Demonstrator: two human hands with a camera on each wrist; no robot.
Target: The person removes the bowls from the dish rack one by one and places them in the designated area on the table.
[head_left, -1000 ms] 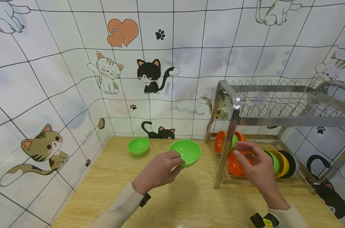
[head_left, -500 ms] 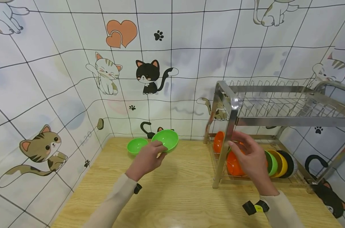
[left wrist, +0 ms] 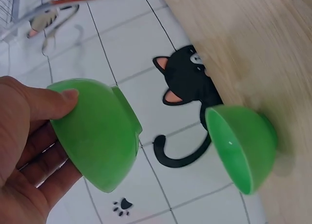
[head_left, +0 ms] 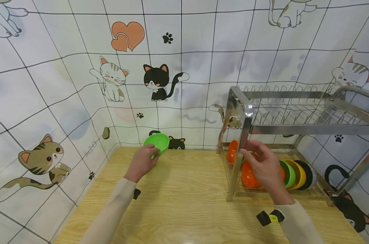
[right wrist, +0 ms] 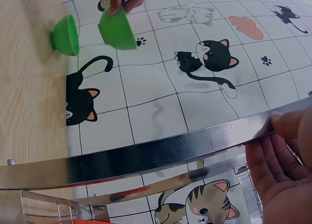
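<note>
My left hand [head_left: 143, 161] pinches a green bowl [head_left: 159, 141] by its rim, thumb on one side and fingers on the other. It is held up near the back wall, tilted. A second green bowl [left wrist: 253, 141] stands on the table just below and apart from it in the left wrist view; in the head view the held bowl and hand hide it. My right hand [head_left: 265, 166] hovers by the front post of the dish rack [head_left: 243, 135], fingers loosely bent and holding nothing. Its thumb and fingertips overlap the post in the head view.
On the rack's lower shelf stand orange bowls [head_left: 248, 174], a green bowl [head_left: 288, 173], a yellow one [head_left: 298, 174] and a black one [head_left: 307, 174]. The upper wire shelf [head_left: 294, 113] overhangs them. A cat-print wall [head_left: 196, 67] closes off the wooden table [head_left: 184, 200].
My left hand has carried the green bowl left and slightly back, from the table's middle to over the other green bowl. My right hand has drifted slightly left to the rack's post.
</note>
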